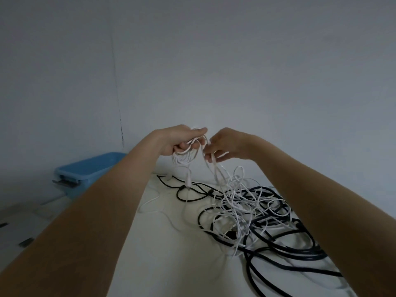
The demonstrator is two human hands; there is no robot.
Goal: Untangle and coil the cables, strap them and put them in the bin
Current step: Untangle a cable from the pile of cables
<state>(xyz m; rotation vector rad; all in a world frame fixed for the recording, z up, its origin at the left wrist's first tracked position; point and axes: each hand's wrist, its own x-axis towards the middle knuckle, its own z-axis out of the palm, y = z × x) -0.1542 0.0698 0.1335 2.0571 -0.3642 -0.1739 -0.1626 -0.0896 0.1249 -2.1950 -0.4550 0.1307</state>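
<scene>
The left hand point(182, 140) grips white cable loops point(185, 156); the right hand point(222, 146) pinches the strand. Pulling likely tightens knots in the tangle point(246, 211) on the desk point(171, 264).

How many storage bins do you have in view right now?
1. A blue plastic bin sits at the left, beyond the left forearm, past the edge of the white table that holds the tangled cables. The forearm covers part of it; others may lie outside the frame.
</scene>
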